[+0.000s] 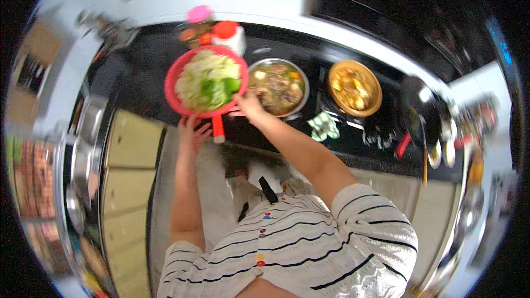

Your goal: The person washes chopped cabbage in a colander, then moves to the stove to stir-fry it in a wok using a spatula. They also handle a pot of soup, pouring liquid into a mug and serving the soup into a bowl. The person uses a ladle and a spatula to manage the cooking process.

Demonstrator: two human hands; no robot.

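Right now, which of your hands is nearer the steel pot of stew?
Right. The right hand is beside the steel pot's left rim; the left hand is under the red colander.

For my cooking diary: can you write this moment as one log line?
left hand: under red colander | right hand: on colander rim | colander: chopped greens | beside: pot of stew

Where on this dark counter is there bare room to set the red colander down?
Bare patch: the dark counter left of the red colander, toward the sink. Crowded: right of it, steel pot, green cloth, clay pot; behind it, two jars.
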